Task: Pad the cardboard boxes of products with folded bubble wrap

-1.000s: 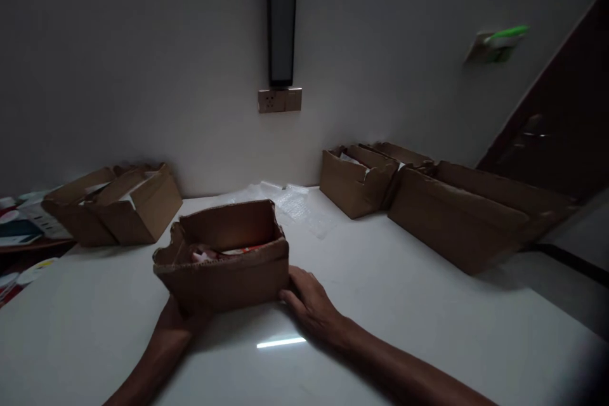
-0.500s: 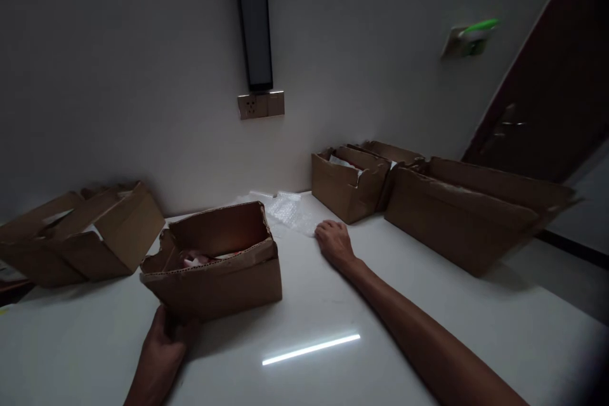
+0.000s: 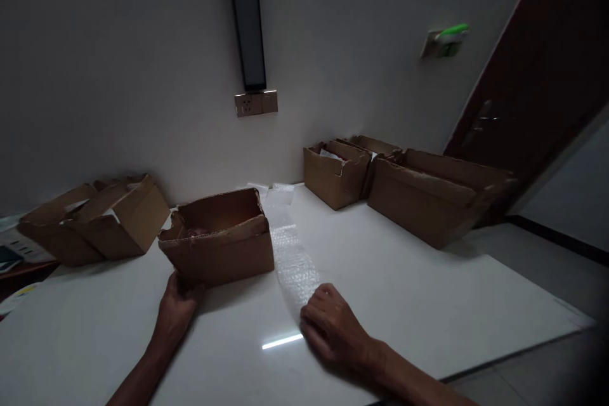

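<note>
The left boxes (image 3: 143,219) stood against each other on the white table (image 3: 404,285). Next came the left hand (image 3: 177,311), touching the lower near-left corner of the open box (image 3: 228,258); its fingertips were hidden, so whether they gripped could not be told. The open box rested on the table, left of centre. Just right of it, bubble wrap (image 3: 291,254) ran from near the wall (image 3: 157,108) to the right hand (image 3: 335,325), whose curled fingers grasped its near end. Farther right stood the right boxes (image 3: 413,203), then a dark door (image 3: 537,63).
</note>
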Motion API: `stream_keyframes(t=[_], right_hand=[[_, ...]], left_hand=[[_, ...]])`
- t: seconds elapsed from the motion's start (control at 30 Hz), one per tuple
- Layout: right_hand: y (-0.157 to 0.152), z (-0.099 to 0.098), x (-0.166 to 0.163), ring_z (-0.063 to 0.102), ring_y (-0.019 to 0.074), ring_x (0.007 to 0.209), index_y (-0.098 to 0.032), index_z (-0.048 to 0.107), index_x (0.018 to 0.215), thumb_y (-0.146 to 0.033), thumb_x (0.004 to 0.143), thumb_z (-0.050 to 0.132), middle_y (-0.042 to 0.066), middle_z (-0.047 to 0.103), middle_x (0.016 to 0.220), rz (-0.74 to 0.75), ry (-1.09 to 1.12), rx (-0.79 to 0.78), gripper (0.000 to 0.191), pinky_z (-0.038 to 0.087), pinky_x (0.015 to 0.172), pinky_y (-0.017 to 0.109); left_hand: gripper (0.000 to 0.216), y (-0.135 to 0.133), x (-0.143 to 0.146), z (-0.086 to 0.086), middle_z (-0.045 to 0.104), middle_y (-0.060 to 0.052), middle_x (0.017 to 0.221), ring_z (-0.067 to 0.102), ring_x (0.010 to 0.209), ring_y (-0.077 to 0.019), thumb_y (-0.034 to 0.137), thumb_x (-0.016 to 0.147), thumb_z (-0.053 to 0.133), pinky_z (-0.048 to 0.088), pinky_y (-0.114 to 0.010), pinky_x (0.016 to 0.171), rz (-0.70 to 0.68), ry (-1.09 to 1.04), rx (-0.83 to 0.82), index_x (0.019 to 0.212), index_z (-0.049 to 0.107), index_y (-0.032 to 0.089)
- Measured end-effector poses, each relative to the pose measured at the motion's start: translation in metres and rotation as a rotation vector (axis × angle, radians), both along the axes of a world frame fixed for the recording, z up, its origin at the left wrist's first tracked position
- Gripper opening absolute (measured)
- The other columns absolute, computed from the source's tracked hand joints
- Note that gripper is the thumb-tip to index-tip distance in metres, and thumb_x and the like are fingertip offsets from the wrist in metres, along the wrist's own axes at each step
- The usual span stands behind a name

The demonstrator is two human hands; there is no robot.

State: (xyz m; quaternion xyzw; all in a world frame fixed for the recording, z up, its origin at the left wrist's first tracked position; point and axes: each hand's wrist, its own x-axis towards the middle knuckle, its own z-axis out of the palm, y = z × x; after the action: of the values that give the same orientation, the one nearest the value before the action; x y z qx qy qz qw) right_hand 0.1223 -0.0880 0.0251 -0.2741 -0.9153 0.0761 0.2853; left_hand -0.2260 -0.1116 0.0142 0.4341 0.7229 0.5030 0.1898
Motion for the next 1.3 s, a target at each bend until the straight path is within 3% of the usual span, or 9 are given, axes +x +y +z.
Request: stream_keyframes(t=[0.2, 0.4, 0.63, 0.77, 0.87, 1.0, 1.1, 1.2, 1.3], right_hand=[[-0.029, 0.006, -0.022, 0.052, 0.0151, 0.069, -0.018, 0.064, 0.073, -0.019, 0.075, 0.055, 0.002, 0.064, 0.07, 0.043, 0.057, -0.391, 0.009, 0.04, 0.074, 0.032], [-0.023, 0.024, -0.023, 0.048, 0.0087, 0.06, -0.017, 0.069, 0.076, -0.02, 0.076, 0.058, -0.003, 0.059, 0.066, 0.155, 0.04, -0.805, 0.011, 0.035, 0.057, 0.02], [0.002, 0.027, -0.024, 0.045, 0.0063, 0.056, -0.016, 0.067, 0.078, -0.018, 0.076, 0.06, -0.005, 0.054, 0.063, 0.275, 0.027, -1.04, 0.007, 0.031, 0.051, 0.018], [0.016, 0.036, -0.024, 0.041, 0.0059, 0.053, -0.016, 0.065, 0.075, -0.018, 0.077, 0.062, -0.007, 0.048, 0.058, 0.278, 0.004, -0.966, 0.005, 0.03, 0.05, 0.019], [0.022, 0.046, -0.018, 0.048, 0.0092, 0.059, -0.017, 0.067, 0.08, -0.022, 0.079, 0.061, -0.004, 0.056, 0.065, 0.159, 0.043, -0.851, 0.008, 0.036, 0.054, 0.021], [0.016, 0.05, -0.006, 0.059, 0.0252, 0.104, -0.021, 0.065, 0.113, -0.029, 0.08, 0.066, 0.01, 0.067, 0.116, -0.097, 0.226, -0.329, 0.034, 0.046, 0.09, 0.041], [0.006, 0.045, -0.004, 0.055, 0.029, 0.113, -0.024, 0.062, 0.117, -0.025, 0.082, 0.064, 0.011, 0.064, 0.125, -0.062, 0.143, -0.052, 0.035, 0.041, 0.097, 0.048], [0.005, 0.033, -0.011, 0.057, 0.0292, 0.106, -0.023, 0.062, 0.115, -0.022, 0.076, 0.068, 0.01, 0.065, 0.122, 0.004, -0.094, -0.091, 0.04, 0.041, 0.095, 0.049], [0.019, 0.02, -0.017, 0.057, 0.0255, 0.096, -0.021, 0.063, 0.099, -0.019, 0.082, 0.06, 0.009, 0.067, 0.109, -0.064, -0.209, -0.132, 0.017, 0.042, 0.087, 0.044]], left_hand=[[0.071, -0.013, 0.008, -0.004, 0.061, -0.019, 0.131, 0.058, 0.124, -0.0327, 0.044, 0.075, 0.06, 0.041, -0.048, 0.109, 0.022, 0.003, 0.034, 0.136, 0.043, 0.011], [0.065, -0.069, 0.027, -0.035, 0.056, -0.018, 0.138, 0.055, 0.128, -0.0351, 0.04, 0.077, 0.065, 0.042, -0.053, 0.11, -0.07, 0.143, 0.079, 0.135, 0.049, 0.016], [0.073, -0.069, 0.081, -0.061, 0.054, -0.015, 0.141, 0.052, 0.13, -0.0343, 0.025, 0.075, 0.068, 0.046, -0.047, 0.106, -0.634, 0.545, 0.365, 0.144, 0.046, 0.026], [0.078, -0.037, 0.121, -0.042, 0.064, -0.016, 0.124, 0.06, 0.115, -0.0296, 0.024, 0.076, 0.061, 0.047, -0.044, 0.101, -0.74, 0.309, 0.24, 0.15, 0.036, 0.019], [0.063, -0.018, 0.138, -0.013, 0.067, -0.009, 0.092, 0.063, 0.087, -0.0218, 0.025, 0.08, 0.056, 0.051, -0.034, 0.083, -0.729, 0.082, 0.026, 0.141, 0.046, 0.014], [0.053, 0.005, 0.144, 0.012, 0.054, 0.001, 0.073, 0.053, 0.07, -0.0158, 0.028, 0.078, 0.057, 0.044, -0.027, 0.068, -0.605, -0.128, -0.073, 0.128, 0.056, 0.012], [0.057, 0.019, 0.147, 0.009, 0.051, 0.002, 0.072, 0.052, 0.069, -0.0149, 0.028, 0.077, 0.057, 0.044, -0.027, 0.068, -0.536, -0.231, -0.062, 0.13, 0.052, 0.01], [0.062, 0.024, 0.147, -0.005, 0.061, -0.005, 0.089, 0.057, 0.072, -0.0151, 0.031, 0.079, 0.058, 0.049, -0.029, 0.072, -0.504, -0.243, -0.036, 0.137, 0.046, 0.011], [0.06, 0.02, 0.138, -0.019, 0.062, -0.015, 0.118, 0.063, 0.083, -0.0183, 0.033, 0.084, 0.058, 0.053, -0.032, 0.076, -0.504, -0.085, 0.041, 0.14, 0.045, 0.015]])
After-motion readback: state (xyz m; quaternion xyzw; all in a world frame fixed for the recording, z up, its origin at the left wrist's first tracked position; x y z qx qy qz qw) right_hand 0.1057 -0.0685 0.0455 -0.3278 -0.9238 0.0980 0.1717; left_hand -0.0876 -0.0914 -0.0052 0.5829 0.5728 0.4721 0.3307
